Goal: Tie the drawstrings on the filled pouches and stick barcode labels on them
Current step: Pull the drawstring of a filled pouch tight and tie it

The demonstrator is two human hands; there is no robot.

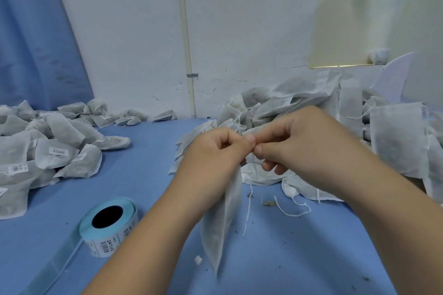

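I held the pouch (pixel 223 223) hanging below my left hand (pixel 213 151), fingers curled round its gathered neck so the fill sat low. My right hand (pixel 299 146) pinched the string (pixel 248 213) just beside the left thumb, to knot it, I judged. The label roll (pixel 107 225) lay near my left forearm, handy for sticking

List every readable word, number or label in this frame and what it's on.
No text is clear enough to quote.
Label roll: barcode stickers with a few printed characters beside each, too blurred to read.
Pouches in the left pile: white barcode labels, print too small to read.
Wall pipe: faint marks near the top, illegible.
Held pouch: no label showing.
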